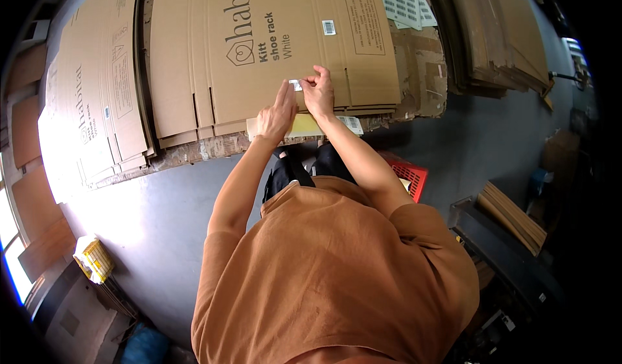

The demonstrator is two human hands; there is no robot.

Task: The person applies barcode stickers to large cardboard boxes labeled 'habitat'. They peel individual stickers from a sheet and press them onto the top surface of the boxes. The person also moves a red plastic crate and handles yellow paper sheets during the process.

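Observation:
A small white barcode label point(295, 85) lies at the near part of a flat brown carton point(272, 98), between my two hands. My left hand point(277, 115) rests on the cardboard with its fingers stretched out together, fingertips at the label's left edge. My right hand point(319, 94) is bent, with thumb and finger closed on the label's right edge. Whether the label is fully stuck down cannot be made out. Below my wrists, a label sheet with yellowish backing point(306, 127) sits at the stack's near edge. Another barcode label point(328, 27) is on the carton farther up.
A second stack of flat cartons point(97, 98) stands at the left, more flat cardboard point(499, 33) at the far right. Printed label sheets point(398, 0) lie beyond the carton. A red plastic crate point(414, 179) is on the floor by my right arm. Folded cardboard point(512, 216) lies right.

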